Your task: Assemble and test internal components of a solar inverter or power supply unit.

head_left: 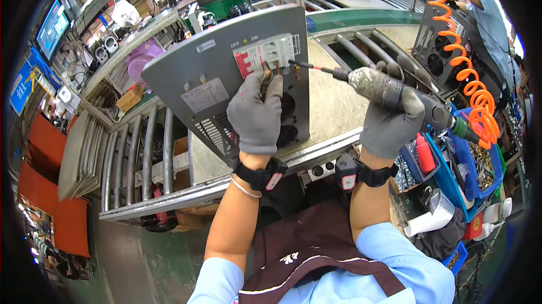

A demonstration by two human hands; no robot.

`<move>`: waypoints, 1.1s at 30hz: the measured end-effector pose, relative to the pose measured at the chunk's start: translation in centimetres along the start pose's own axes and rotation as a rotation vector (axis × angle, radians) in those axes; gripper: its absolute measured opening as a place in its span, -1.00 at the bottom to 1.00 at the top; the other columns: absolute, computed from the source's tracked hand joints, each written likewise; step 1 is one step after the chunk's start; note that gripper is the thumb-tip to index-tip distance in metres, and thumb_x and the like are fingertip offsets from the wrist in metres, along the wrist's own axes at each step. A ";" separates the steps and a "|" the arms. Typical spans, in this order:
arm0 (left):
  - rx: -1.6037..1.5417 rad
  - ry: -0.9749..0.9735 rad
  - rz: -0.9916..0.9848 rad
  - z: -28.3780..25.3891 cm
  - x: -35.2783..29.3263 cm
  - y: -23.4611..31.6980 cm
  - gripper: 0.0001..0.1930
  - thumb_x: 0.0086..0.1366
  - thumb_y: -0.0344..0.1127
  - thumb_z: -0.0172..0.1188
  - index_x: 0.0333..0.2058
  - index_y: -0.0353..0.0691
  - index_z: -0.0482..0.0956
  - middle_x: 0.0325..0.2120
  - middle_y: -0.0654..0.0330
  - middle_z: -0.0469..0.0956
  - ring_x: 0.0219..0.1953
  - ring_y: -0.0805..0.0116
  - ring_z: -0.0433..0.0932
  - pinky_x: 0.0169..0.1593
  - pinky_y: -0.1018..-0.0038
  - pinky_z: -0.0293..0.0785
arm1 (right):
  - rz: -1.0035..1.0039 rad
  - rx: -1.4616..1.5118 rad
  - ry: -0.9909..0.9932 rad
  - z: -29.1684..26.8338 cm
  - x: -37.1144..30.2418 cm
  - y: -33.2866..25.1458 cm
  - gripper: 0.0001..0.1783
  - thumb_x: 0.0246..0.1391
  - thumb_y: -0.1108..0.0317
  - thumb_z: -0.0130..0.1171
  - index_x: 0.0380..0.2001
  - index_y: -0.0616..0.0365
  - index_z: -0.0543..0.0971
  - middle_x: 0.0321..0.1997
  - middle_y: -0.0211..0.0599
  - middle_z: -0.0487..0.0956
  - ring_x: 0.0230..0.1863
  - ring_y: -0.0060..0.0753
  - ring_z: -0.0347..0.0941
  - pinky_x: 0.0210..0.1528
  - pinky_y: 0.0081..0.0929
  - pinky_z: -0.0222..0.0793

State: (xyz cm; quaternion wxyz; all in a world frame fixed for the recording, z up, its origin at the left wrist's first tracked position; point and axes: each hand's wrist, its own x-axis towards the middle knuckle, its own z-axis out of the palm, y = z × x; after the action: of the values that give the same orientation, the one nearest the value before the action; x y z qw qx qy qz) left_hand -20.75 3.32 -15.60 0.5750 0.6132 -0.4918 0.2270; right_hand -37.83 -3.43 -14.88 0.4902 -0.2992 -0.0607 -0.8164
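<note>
Screwdriver (389, 92), an air-driven one, was gripped fully closed in the right hand (392, 123), its tip at the edge of the white and red switch (270, 53) on the upright grey panel (220, 86). The left hand (257, 112) pinched something small below the switch. Keeping the bit straight on the screw seemed wise.

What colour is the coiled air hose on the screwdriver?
Orange; the coiled air hose shows best in the head view.

One grey panel (226, 86), one breaker (265, 53), one screwdriver (389, 92). Two gloved hands: left (257, 113), right (392, 123). One orange hose (471, 86).
</note>
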 end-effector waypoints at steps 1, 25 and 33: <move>0.000 -0.020 -0.042 -0.1 0.2 0.3 -0.83 0.14 -0.36 0.25 -0.33 -0.33 0.58 -0.50 0.02 0.60 -0.47 0.29 0.61 -0.34 0.47 0.46 | -0.019 0.001 -0.023 0.1 0.2 0.0 -0.48 -0.15 0.39 0.04 -0.01 0.19 0.36 -0.03 0.04 0.49 -0.11 -0.14 0.52 0.12 -0.02 0.36; 0.433 -0.244 0.202 -3.1 5.4 1.8 -0.86 0.09 -0.30 0.19 -0.46 -0.25 0.55 -0.59 -0.08 0.53 -0.45 -0.06 0.56 -0.36 0.20 0.49 | 0.068 0.096 -0.253 1.1 1.7 -0.2 -0.47 -0.14 0.50 -0.01 0.02 0.19 0.30 -0.07 0.04 0.50 -0.18 -0.16 0.52 0.03 -0.10 0.44; 0.273 -0.172 0.163 -2.4 3.7 1.3 -0.82 0.11 -0.34 0.22 -0.33 -0.29 0.59 -0.49 -0.06 0.58 -0.42 0.06 0.61 -0.34 0.39 0.49 | 0.028 0.129 -0.264 1.6 0.5 0.4 -0.47 -0.14 0.50 -0.02 0.02 0.20 0.29 -0.07 0.06 0.50 -0.16 -0.13 0.52 0.03 -0.08 0.44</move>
State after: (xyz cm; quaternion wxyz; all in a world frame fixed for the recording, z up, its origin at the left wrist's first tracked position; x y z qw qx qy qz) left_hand -19.64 4.47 -11.34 0.4220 0.6609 -0.5517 0.2842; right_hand -36.99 -3.44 -13.39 0.5076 -0.3726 -0.1725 -0.7575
